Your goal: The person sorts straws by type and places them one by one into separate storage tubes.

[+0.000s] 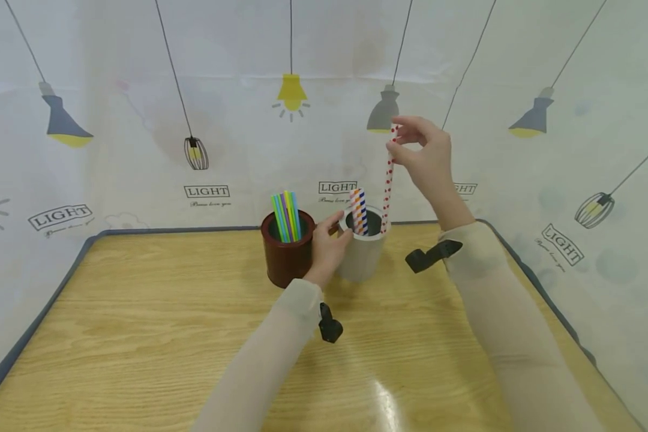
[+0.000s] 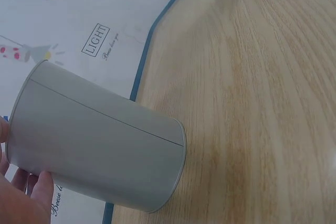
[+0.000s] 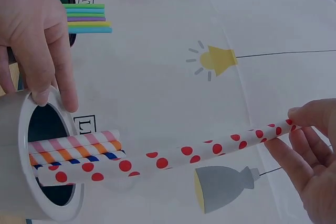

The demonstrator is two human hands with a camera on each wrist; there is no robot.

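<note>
Upright in my right hand (image 1: 423, 153), a white paper straw with red dots (image 1: 388, 192) is pinched near its top end. The straw's lower end reaches into the mouth of a light grey cup (image 3: 13, 156), beside striped paper straws (image 3: 79, 148) in pink, orange and blue. My left hand (image 1: 330, 249) grips the cup's rim from the left, its fingertips at the edge. In the left wrist view the cup's grey side (image 2: 100, 140) shows a thin seam, and only part of the left hand is visible at the lower left.
Close left of the left hand stands a dark brown cup (image 1: 288, 261) with several coloured plastic straws (image 1: 286, 219). Both cups stand near the back edge of the wooden table (image 1: 156, 336). Behind is a white curtain (image 1: 237, 120) printed with lamps.
</note>
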